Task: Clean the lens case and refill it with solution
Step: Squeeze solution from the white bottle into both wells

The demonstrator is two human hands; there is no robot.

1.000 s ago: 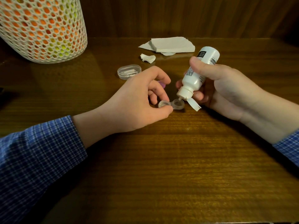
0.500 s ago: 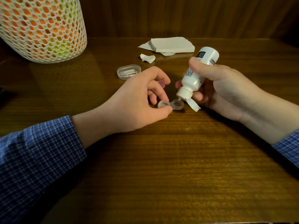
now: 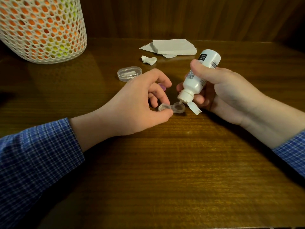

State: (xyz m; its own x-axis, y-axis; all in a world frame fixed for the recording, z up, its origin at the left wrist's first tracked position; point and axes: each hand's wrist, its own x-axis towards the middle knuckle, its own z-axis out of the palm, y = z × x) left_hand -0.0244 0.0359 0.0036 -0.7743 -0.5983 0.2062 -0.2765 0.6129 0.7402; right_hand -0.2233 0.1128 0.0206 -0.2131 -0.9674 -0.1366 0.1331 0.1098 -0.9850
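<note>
- My checked blue sleeves (image 3: 36, 156) enter from the lower left and the right edge of the frame, over the wooden table (image 3: 165, 171).
- My left hand (image 3: 132, 104) sits at the centre of the frame, thumb and fingertips pinching the left well of the lens case (image 3: 171, 108), which lies flat on the table.
- The case's right well is uncovered, just right of my thumb tip.
- My right hand (image 3: 227, 93), right of centre, is wrapped around the white solution bottle (image 3: 198, 75), which is tipped nozzle-down toward the left.
- The bottle's nozzle is right at the rim of the right well; I cannot tell whether it touches. Its flip cap (image 3: 194, 109) hangs open beside the case.
- A purple cap (image 3: 162, 86) peeks out behind my left fingers.
- Farther up, left of centre, a clear oval box (image 3: 129, 73) rests on the table.
- Beyond it lie a crumpled tissue (image 3: 148, 60) and a stack of tissues (image 3: 173, 46).
- In the upper left corner stands a white mesh basket (image 3: 41, 28) with orange and yellow showing through.
</note>
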